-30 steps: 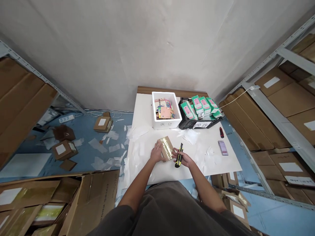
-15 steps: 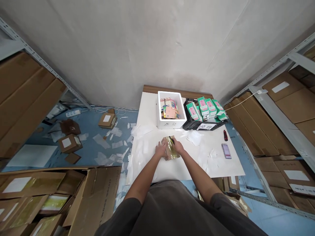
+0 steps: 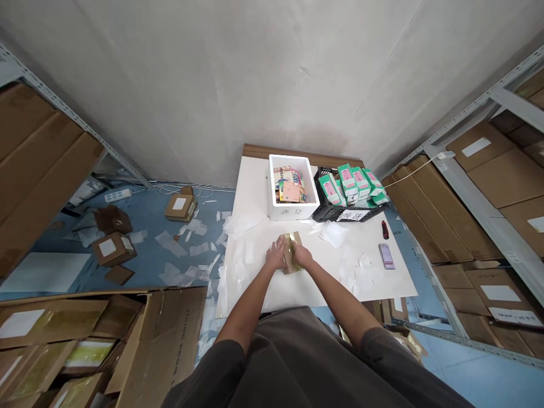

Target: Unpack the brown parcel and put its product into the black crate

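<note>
Package (image 3: 291, 253): a small brown cardboard one with shiny tape across it, on the white-topped bench (image 3: 314, 286) in front of me, between my two hands.
Left hand (image 3: 276, 256): against the package's 9 o'clock side, fingers partly spread, touching its cardboard.
Right hand (image 3: 302, 256): at its 3 o'clock side, fingers curled in over the tape; I cannot tell how far closed they are or whether they grip anything.
Foam box (image 3: 294, 212): white, at 12 o'clock from the package, with colourful printed packets inside.
Black crate (image 3: 335, 213): just beside the foam box, between 1 and 2 o'clock, piled with green-and-pink boxes (image 3: 348, 180).
Crumpled paper (image 3: 333, 234): white, at 2 o'clock, near the crate.
Red-and-black tool (image 3: 385, 229): between 2 and 3 o'clock, close to the bench edge.
Purple item (image 3: 386, 256): at 3 o'clock, blurred into squares.
Floor (image 3: 148, 218): blue, strewn with paper scraps (image 3: 170, 243) toward 9 o'clock.
Open carton (image 3: 164, 334): at 8 o'clock, holding taped parcels (image 3: 87, 352).
</note>
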`<state>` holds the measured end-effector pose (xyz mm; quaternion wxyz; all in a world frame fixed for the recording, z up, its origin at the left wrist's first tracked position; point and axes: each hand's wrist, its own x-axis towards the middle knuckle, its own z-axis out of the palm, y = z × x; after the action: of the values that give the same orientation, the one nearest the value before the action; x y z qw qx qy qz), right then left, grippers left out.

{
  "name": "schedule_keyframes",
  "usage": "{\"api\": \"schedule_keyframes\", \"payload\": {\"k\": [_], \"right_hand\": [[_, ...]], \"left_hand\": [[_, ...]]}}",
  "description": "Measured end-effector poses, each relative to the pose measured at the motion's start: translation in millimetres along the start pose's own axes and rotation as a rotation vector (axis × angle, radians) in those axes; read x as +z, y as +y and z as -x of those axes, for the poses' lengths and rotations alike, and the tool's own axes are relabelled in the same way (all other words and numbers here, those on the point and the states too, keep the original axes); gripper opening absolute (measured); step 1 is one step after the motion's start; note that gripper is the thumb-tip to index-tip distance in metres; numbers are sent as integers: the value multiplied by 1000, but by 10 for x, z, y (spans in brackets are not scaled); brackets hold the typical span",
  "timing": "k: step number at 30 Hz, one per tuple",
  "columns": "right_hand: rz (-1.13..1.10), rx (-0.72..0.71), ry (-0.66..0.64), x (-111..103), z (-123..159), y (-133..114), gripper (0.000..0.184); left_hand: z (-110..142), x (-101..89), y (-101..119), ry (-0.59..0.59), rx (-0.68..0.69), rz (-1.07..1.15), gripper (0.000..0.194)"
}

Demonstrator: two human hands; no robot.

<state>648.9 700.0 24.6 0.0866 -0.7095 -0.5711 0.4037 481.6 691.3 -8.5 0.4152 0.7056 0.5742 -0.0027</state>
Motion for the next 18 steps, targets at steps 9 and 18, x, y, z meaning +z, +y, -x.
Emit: {"api": "schedule_keyframes", "payload": {"k": [9,18], "right_hand": [[60,34,-57,14,245,156,75],[80,66,-160,-4,981,747,59]], "left_hand": [[-35,6,-7,-2,-46,36,152],[-47,12,15,-9,-55,-22,152]]}}
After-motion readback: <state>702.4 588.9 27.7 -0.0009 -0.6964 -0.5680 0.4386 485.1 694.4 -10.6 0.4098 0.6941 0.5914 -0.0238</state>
